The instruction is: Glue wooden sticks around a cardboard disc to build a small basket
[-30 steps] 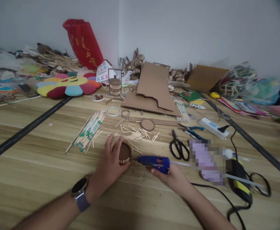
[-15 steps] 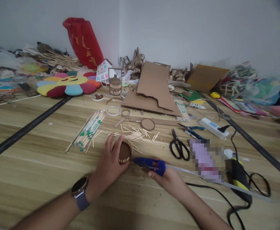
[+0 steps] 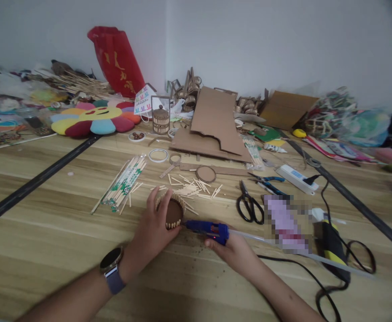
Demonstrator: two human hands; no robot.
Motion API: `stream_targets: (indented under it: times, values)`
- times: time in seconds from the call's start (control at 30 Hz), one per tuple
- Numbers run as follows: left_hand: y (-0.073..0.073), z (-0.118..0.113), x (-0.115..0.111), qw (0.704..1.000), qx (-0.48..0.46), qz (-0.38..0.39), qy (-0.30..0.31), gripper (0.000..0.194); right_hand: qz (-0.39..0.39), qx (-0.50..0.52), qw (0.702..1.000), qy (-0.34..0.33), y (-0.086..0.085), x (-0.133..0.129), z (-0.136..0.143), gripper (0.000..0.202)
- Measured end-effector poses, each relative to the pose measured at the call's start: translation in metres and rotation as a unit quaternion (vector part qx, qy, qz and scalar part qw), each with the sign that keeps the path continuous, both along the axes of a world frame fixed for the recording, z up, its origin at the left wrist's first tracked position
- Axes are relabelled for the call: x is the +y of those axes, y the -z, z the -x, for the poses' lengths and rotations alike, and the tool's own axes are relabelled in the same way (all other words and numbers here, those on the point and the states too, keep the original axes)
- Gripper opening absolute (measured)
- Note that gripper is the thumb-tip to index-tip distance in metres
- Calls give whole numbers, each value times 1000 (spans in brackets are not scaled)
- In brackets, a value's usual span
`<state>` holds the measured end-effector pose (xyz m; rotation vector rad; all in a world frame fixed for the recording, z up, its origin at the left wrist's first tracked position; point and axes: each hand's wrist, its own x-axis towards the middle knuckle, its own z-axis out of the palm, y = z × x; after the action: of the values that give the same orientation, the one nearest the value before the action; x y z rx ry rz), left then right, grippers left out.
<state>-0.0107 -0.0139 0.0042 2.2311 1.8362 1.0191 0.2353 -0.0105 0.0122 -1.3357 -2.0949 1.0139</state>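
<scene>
While my left hand [image 3: 153, 232] is gripping the little stick basket [image 3: 171, 210] tilted on the table [image 3: 48, 250] so its rim is facing the nozzle, my right hand [image 3: 231, 251] is closing around the blue glue gun [image 3: 206, 228], whose tip is touching the basket's lower edge. Loose sticks [image 3: 191, 188] are lying just behind, near for reaching.

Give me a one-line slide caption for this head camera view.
Left hand steadies a small stick-rimmed cardboard basket while the right hand points a blue glue gun at it.
</scene>
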Motion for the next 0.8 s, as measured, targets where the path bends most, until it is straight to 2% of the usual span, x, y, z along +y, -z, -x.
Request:
stream_targets:
  times: [0.6,0.8]
  values:
    - [1,0,0,1000,-11,0,7,100,12,3,1000,6,6,1,0,36]
    - [1,1,0,1000,-15,-1,9,97,5,9,1000,1,3,1,1,35]
